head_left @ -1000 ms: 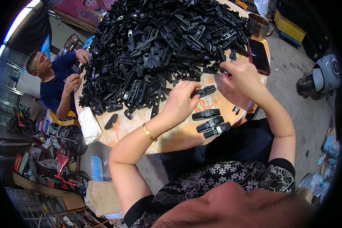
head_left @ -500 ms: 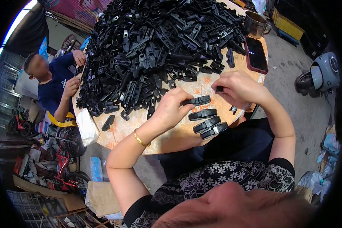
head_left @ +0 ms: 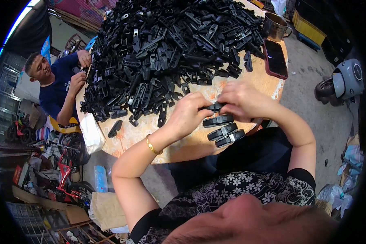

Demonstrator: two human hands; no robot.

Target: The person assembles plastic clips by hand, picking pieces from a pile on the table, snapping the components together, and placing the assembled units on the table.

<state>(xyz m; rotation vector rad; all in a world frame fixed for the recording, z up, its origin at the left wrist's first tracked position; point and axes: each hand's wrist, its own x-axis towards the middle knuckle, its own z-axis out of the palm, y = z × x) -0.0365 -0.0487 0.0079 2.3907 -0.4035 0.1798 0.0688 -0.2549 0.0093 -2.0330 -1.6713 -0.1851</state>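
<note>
My left hand (head_left: 188, 114) pinches the left end of a black plastic clip-like part (head_left: 216, 107) just above the table (head_left: 179, 148). At the right end of this part my right hand (head_left: 244, 99) closes its fingers; the small black piece it held is hidden by them. Just below the hands, toward me, several similar black parts (head_left: 218, 121) lie in a short stack-like row near the table's edge. Beyond both hands rises a large heap of black plastic pieces (head_left: 162, 49), with a few strays at its near side.
A phone (head_left: 275, 59) in a red case and a metal mug (head_left: 275, 27) stand at the table's right. A white packet (head_left: 92, 133) lies at the left edge. Across the heap's left side a person in a dark shirt (head_left: 63, 77) handles pieces. A scooter (head_left: 341, 83) is parked at right.
My right hand has moved left with the small black piece and met the part in my left hand. The left hand has stayed nearly in place.
</note>
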